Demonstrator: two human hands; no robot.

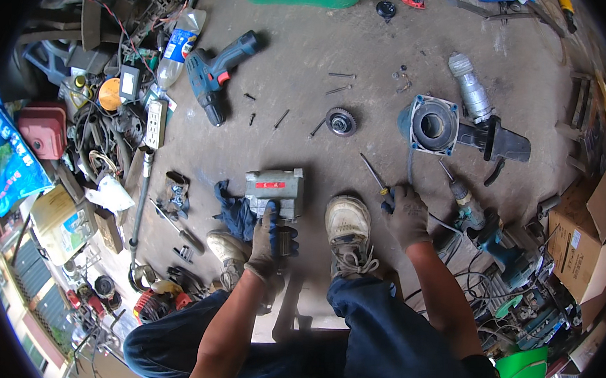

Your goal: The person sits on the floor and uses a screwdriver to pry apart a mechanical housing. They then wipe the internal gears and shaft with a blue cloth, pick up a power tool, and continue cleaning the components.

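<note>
My left hand (267, 246), in a grey glove with blue fingertips, is closed around the lower part of a boxy grey metal housing (275, 187) with a red label. This housing is between my shoes, nearer the left one. My right hand (408, 219), gloved the same way, is closed on a screwdriver (372, 171); its thin shaft points up and left, and most of its handle is hidden in the glove. A dark blue cloth (235, 211) lies just left of the housing. My right shoe (348, 224) stands between the two hands.
On the floor ahead lie a cordless drill (216, 74), a round gear (341, 121), several loose screws (281, 119) and a disassembled power tool (437, 125). Another corded power tool (489, 234) is at right, near a cardboard box (581, 229). Clutter and a power strip (155, 124) line the left.
</note>
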